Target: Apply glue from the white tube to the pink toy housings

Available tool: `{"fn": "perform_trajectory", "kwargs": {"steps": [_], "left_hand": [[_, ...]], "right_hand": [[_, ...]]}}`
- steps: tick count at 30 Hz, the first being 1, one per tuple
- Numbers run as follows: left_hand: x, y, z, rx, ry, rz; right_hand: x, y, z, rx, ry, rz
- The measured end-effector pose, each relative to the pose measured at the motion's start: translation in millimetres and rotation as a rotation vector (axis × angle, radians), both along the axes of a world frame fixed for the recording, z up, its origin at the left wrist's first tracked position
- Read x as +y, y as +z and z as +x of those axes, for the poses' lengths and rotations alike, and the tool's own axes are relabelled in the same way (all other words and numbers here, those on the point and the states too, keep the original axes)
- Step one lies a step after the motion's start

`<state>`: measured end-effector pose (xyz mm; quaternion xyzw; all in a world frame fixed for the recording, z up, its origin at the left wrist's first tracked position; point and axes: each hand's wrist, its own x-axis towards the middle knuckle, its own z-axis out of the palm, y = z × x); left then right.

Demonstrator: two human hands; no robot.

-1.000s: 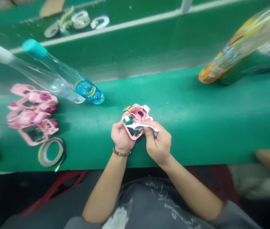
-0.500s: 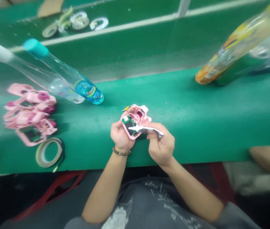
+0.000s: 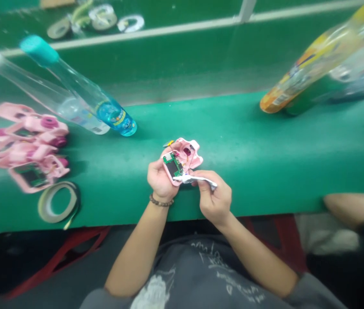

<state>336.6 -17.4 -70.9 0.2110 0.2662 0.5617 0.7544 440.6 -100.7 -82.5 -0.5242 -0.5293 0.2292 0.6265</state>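
Observation:
In the head view my left hand (image 3: 160, 179) is closed round an opened pink toy camera casing (image 3: 195, 160). A green circuit board (image 3: 170, 165) with a dark rectangular part lies in the near half, and thin wires run towards the other half. A small yellow-ended part (image 3: 169, 143) sticks out at the far side. My right hand (image 3: 216, 198) pinches a white squeeze tube (image 3: 198, 179) with a narrow nozzle. Its tip is at the lower edge of the board; whether it touches cannot be made out.
Several pink casings (image 3: 29, 150) are piled at the left, beside a tape roll (image 3: 44, 201). Two bottles, one blue-labelled (image 3: 117, 118), stand behind them. A yellow-orange bottle (image 3: 278, 98) is at the right. Tape rolls (image 3: 103, 18) sit on the back ledge. Another person's arm (image 3: 352, 208) rests at the right edge.
The tube's nozzle has moved down across the board to its lower edge, with my right hand slightly lower-left. The camera view has shifted a little. Both holds stay the same.

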Motion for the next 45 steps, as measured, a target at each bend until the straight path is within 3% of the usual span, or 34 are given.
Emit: {"fn": "perform_trajectory", "kwargs": {"steps": [19, 21, 26, 29, 33, 36, 39, 42, 45], "left_hand": [[-1.8, 2.5, 1.3, 0.084, -0.002, 0.023], [-1.3, 2.6, -0.8, 0.07, -0.011, -0.003], [1.0, 4.5, -0.3, 0.074, -0.082, -0.044], [1.6, 9.9, 16.2, 0.212, -0.176, -0.101], [-1.1, 15.5, 59.3, 0.318, -0.338, -0.101], [-4.0, 13.5, 96.9, 0.363, -0.445, -0.053], [-5.1, 10.5, 126.8, 0.609, -0.562, 0.078], [-4.6, 10.8, 140.9, 0.798, -0.62, 0.177], [-3.0, 12.1, 138.5, 0.88, -0.672, 0.216]], "right_hand": [[-3.6, 0.9, -1.2, 0.009, -0.066, 0.009], [-6.2, -1.7, 1.7, 0.105, -0.115, -0.03], [2.2, -9.1, 27.4, 0.773, -0.127, -0.109], [17.2, -6.2, 56.4, 0.892, -0.087, -0.088], [32.4, 4.8, 95.8, 1.097, -0.105, -0.094], [32.7, 11.3, 122.3, 1.129, -0.184, -0.103], [25.2, 12.7, 146.5, 1.116, -0.326, -0.067], [17.7, 9.8, 162.6, 1.065, -0.422, -0.005], [15.9, 6.0, 167.1, 1.006, -0.444, 0.031]]}}
